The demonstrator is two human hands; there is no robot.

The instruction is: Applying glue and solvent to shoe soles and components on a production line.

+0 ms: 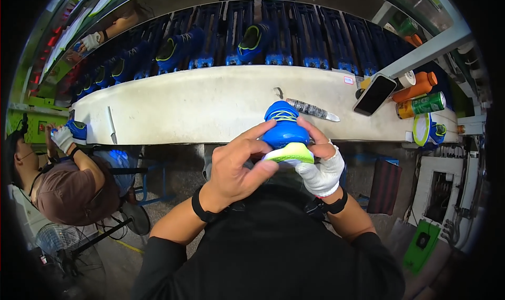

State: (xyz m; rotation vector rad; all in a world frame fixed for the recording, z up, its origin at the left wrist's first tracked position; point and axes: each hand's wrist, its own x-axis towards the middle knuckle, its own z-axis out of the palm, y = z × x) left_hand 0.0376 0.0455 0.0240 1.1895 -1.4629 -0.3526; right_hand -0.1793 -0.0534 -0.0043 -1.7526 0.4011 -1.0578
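Observation:
Both my hands hold a blue sneaker (pixel 285 134) with yellow-green laces, toe toward me, over the near edge of the bench. Its yellow-green and white sole is partly visible at the toe. My left hand (pixel 234 163) is bare, with its fingers along the shoe's left side and its thumb at the sole edge. My right hand (pixel 322 171), in a white glove that leaves some fingertips bare, grips the other side. Just beyond the shoe lies a knife-like tool (pixel 307 109) with a dark wrapped handle. A small dark curved scrap (pixel 279 93) is beside it.
Blue racks (pixel 305 34) behind the pale bench (pixel 200 105) carry several blue sneakers (pixel 179 47). Rightward are a phone (pixel 375 95), an orange bottle (pixel 415 87), a green can (pixel 428 103) and another sneaker (pixel 435 131). A knife (pixel 111 124) lies left, near a seated co-worker (pixel 76 189) handling a shoe.

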